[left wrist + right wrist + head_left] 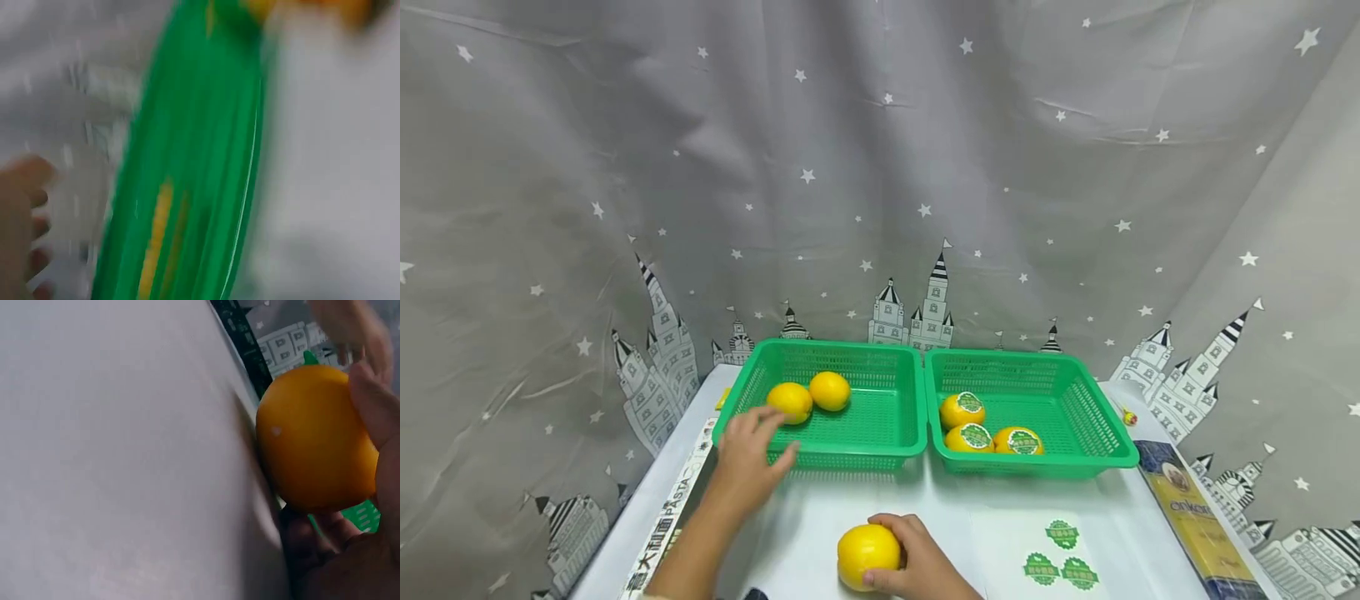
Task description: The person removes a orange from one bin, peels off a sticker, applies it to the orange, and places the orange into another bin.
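My right hand (921, 560) grips a yellow lemon (867, 557) low over the white table. In the right wrist view the thumb and fingers curve round the lemon (315, 440). My left hand (751, 458) is over the front left corner of the left green basket (865, 425), its fingers spread and holding nothing. Just beyond its fingertips, two lemons (830, 391) lie in that basket. In the blurred left wrist view, the left hand (22, 225) shows at the left edge, apart from the green basket wall (187, 137).
A second green basket (1075, 457) stands to the right, with three lemons (962, 412) bearing green stickers. In front lies a white sheet with three green stickers (1062, 534). A pasta package (670, 508) lies at the left edge, a blue and yellow packet (1195, 521) at the right.
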### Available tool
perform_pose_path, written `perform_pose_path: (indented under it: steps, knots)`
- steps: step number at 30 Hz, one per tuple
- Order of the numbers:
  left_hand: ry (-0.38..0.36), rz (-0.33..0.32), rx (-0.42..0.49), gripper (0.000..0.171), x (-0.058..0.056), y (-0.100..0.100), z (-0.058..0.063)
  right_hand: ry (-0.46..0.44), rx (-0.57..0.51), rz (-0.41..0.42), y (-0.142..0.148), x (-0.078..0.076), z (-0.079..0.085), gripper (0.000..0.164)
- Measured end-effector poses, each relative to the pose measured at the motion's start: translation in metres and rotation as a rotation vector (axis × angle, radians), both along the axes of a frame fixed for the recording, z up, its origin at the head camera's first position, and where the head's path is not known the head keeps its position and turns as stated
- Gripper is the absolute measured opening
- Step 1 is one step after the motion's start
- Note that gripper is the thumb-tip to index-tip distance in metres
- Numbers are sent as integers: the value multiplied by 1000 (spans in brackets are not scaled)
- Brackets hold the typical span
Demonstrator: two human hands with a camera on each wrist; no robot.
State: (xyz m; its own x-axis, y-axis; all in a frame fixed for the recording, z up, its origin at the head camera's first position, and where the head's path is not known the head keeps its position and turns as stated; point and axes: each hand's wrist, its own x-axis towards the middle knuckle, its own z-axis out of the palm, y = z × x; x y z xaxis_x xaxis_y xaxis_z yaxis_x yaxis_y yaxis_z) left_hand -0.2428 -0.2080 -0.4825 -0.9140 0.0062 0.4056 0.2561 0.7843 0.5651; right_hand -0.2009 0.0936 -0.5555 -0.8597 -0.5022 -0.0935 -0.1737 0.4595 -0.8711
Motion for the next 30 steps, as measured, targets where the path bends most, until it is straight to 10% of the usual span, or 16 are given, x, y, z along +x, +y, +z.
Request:
perform_pose_path:
  steps: [6,9,15,22,30]
  knots:
    - [-407,-328,562,54,57,58,-52,-68,-83,10,-1,-1,-6,63]
    - [-510,-427,529,59,62,68,-75,-75,-120,4,2,-2,-5,66]
    - [-453,-511,416,56,57,70,-93,-91,-160,46,18,-3,-4,74]
    - [-443,-457,358,63,58,72,-90,329,392,-52,98,-2,32,54]
    - [-473,-439,340,67,57,72,-88,-1,646,-193,191,-4,32,45]
